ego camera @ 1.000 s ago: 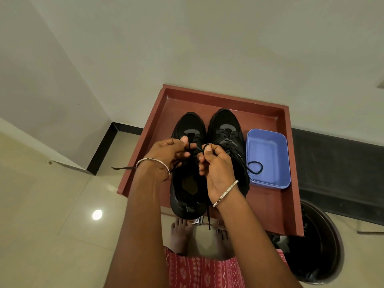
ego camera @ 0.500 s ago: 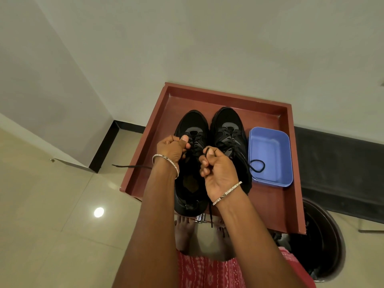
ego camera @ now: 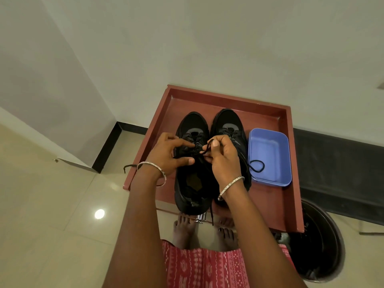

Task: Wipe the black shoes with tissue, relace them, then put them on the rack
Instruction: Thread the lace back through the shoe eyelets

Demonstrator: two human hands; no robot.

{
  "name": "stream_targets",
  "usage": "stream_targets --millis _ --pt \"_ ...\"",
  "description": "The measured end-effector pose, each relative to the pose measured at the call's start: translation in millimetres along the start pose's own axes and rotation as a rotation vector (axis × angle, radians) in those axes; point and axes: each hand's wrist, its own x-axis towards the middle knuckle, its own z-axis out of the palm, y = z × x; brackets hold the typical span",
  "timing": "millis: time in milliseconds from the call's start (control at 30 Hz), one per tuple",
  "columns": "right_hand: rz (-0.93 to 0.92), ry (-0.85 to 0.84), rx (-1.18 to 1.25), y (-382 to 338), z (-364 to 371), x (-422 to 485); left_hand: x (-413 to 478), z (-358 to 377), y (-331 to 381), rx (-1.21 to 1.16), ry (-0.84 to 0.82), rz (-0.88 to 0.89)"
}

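Two black shoes stand side by side on the red-brown rack top [ego camera: 268,200], toes pointing away from me. Over the left shoe [ego camera: 193,125] my left hand [ego camera: 166,152] rests with fingers spread on the laces, its thumb below. My right hand [ego camera: 222,156] pinches a small loop of black lace [ego camera: 204,151] above that shoe's tongue. It covers part of the right shoe [ego camera: 227,123]. One lace end hangs off the rack's left edge [ego camera: 129,166], another dangles below the front edge [ego camera: 212,215].
A blue plastic tub [ego camera: 270,142] sits right of the shoes, with a lace loop from the right shoe lying in it. A dark round bin [ego camera: 320,246] stands on the floor at lower right. White walls rise behind and left; my bare feet are below the rack.
Both hands were clenched on the laces close together. Now the left hand's fingers have spread over the shoe and the right hand holds up a small lace loop.
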Motion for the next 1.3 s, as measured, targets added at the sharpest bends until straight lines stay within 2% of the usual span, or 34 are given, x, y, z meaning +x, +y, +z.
stream_targets --millis 67,167,267,367,433,500,600,667,733,800,867,933,1033,1133,1233,1300 --pt "0.037 0.024 -0.009 3 -2 6 4 0 0 0.037 0.052 0.058" --pt "0.061 0.048 -0.007 3 -1 11 11 -4 -1 0.069 0.09 0.044" --pt "0.071 0.049 -0.017 3 1 17 8 -6 -2 -0.09 0.072 -0.004" --pt "0.05 0.051 -0.101 4 4 18 2 -7 3 -0.508 -0.057 -0.259" --pt "0.049 0.05 -0.125 3 4 16 0 -7 11 -0.722 -0.085 -0.451" --pt "0.07 0.05 -0.124 2 3 16 1 -4 19 -0.824 -0.092 -0.579" --pt "0.035 0.077 -0.188 2 -1 14 2 -2 26 -0.882 -0.108 -0.656" --pt "-0.174 0.116 -0.339 -1 -3 10 3 -2 26 -0.894 -0.1 -0.676" --pt "-0.365 0.082 -0.4 -7 -4 6 4 -3 27 -0.915 -0.083 -0.686" --pt "-0.408 -0.04 -0.448 -12 -4 4 5 -3 28 -0.907 -0.064 -0.694" --pt "-0.375 -0.162 -0.578 -12 1 4 8 -2 27 -0.832 -0.032 -0.698" --pt "-0.383 -0.156 -0.621 -9 8 5 11 1 23 -0.763 -0.018 -0.686" --pt "-0.38 -0.047 -0.357 -8 10 11 12 1 19 -0.682 -0.061 -0.682" --pt "-0.211 -0.031 -0.091 -9 2 17 9 -3 12 -0.537 -0.061 -0.69" --pt "-0.124 -0.014 0.011 -10 -3 19 3 -6 1 -0.403 -0.04 -0.674" --pt "-0.091 0.005 0.048 -10 0 19 -4 -10 -6 -0.396 -0.065 -0.676"
